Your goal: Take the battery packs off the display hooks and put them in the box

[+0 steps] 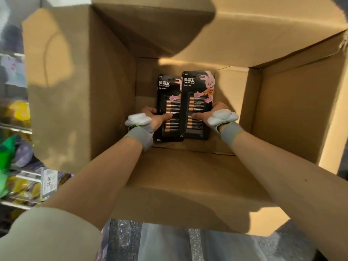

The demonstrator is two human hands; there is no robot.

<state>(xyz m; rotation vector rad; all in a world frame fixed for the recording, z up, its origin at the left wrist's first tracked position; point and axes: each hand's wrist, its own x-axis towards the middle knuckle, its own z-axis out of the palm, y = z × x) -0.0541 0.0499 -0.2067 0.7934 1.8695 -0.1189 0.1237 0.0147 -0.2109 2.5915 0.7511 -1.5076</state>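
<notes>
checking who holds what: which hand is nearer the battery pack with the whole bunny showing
Right. The right hand grips that battery pack, thumb across its front; the left hand holds the other pack beside it, on its left.

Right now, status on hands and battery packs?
Left hand grips left pack; right hand grips right pack. Both down inside box. Nothing blocking.

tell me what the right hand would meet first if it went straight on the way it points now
The right hand would most likely meet the bare floor of the box, its gripped battery pack touching first. Nothing else shows in that line, though depth is unclear.
</notes>
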